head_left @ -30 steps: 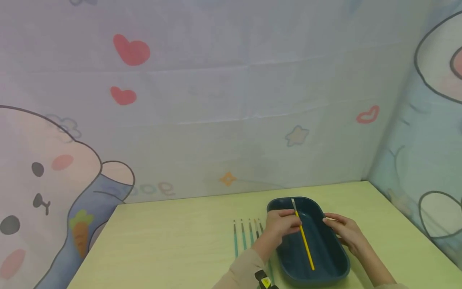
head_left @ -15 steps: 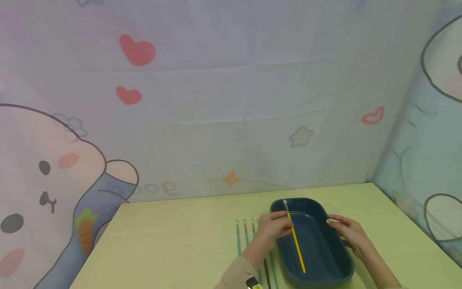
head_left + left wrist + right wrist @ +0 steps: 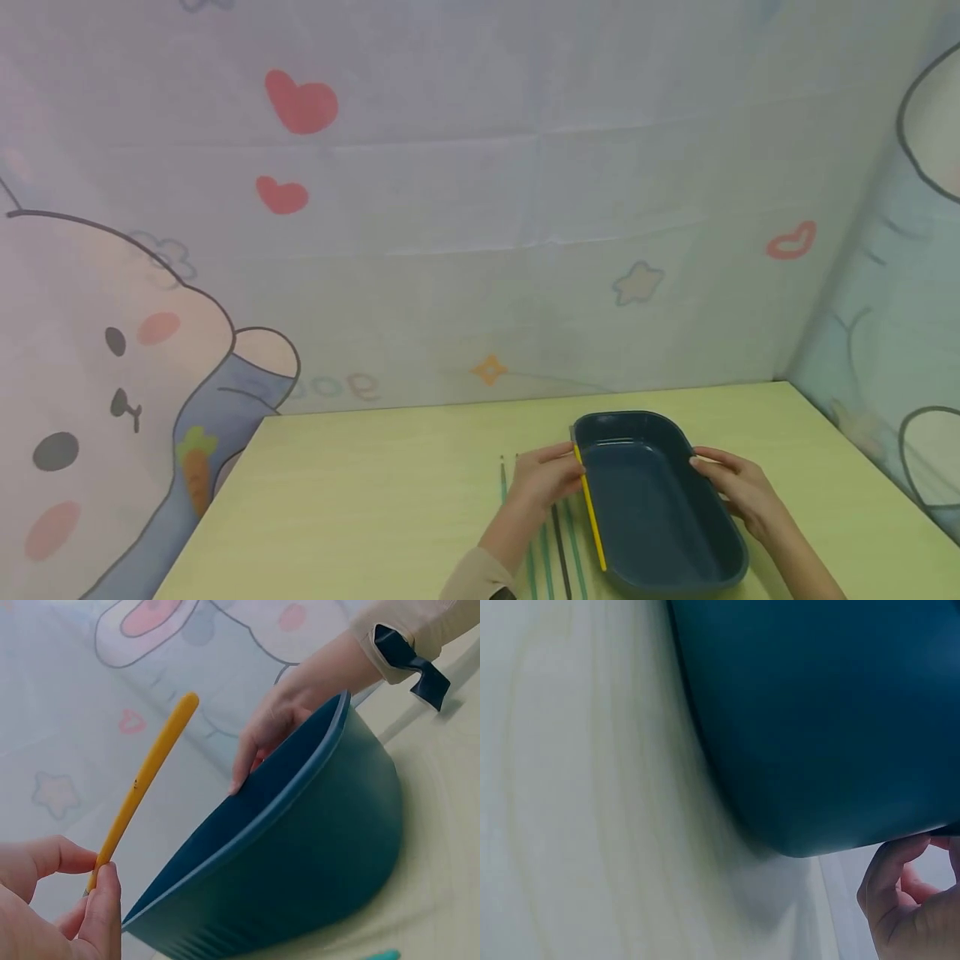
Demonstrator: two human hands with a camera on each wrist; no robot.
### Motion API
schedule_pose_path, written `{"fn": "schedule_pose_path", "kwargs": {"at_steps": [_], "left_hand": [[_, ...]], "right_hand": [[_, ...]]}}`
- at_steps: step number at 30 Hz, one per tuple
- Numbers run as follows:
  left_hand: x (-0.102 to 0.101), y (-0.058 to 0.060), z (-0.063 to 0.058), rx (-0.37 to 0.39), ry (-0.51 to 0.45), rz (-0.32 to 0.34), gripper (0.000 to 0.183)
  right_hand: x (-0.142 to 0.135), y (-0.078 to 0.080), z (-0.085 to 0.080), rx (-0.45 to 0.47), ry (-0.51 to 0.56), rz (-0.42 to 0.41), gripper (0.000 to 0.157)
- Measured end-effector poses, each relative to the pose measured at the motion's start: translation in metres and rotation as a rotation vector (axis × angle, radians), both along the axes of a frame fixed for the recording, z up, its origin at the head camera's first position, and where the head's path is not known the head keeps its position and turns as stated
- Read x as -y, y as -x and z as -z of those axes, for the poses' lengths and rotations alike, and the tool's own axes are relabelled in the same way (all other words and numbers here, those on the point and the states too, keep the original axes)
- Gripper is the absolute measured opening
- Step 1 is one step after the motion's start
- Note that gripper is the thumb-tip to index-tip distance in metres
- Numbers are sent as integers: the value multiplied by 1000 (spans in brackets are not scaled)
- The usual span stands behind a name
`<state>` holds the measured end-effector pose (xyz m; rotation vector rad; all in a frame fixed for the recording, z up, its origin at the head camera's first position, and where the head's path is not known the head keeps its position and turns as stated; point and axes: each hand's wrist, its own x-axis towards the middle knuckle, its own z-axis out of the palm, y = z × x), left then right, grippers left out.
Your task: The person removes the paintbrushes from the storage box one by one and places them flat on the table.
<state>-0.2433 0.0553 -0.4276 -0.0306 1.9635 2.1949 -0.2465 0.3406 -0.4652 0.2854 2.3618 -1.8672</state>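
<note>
My left hand (image 3: 546, 479) pinches a yellow paintbrush (image 3: 594, 517) between thumb and fingers near its metal ferrule. In the head view the brush overlaps the left rim of a deep, dark blue plastic tray (image 3: 660, 517). The left wrist view shows the brush handle (image 3: 150, 769) tilted up beside the tray's rim, above the table. On the opposite side, my right hand (image 3: 742, 492) holds the tray's rim, with its fingertips at the edge. The right wrist view has the tray's outer wall (image 3: 840, 727) with the curled fingers of that hand (image 3: 915, 900) at its rim.
Several teal brushes (image 3: 575, 546) and a dark-handled brush (image 3: 561, 550) lie side by side left of the tray, partly behind my left forearm. The pale yellow table (image 3: 360, 500) ends at a cartoon-printed cloth wall (image 3: 450, 208).
My left hand has carried the yellow paintbrush leftwards, from over the tray's inside to its left rim. The right hand stays at the tray's rim. The head view has turned slightly left.
</note>
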Motion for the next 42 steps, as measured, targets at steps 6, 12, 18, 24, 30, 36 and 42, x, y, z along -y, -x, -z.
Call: {"fn": "schedule_pose_path", "kwargs": {"at_steps": [6,12,18,24,30,36,42], "left_hand": [[11,0,5,1,-9,-15,50],[24,-2,8,-2,-13,-24,49],[37,-5,11,12,-7,-21,50],[46,-3,19,22,-1,-48,49],[53,-5,21,33,-11,-65,49],[62,-6,26,27,-30,-58,50],[70,-5,31,57,-40,-54,52]], "right_hand": [[-1,0,-1,1,-6,-8,64],[-1,0,0,2,-16,-15,65],[0,0,1,7,-5,-13,66],[0,0,0,11,-3,-7,67],[0,1,-1,7,-12,-16,67],[-1,0,-1,3,5,-12,64],[-2,0,1,2,14,-12,62]]}}
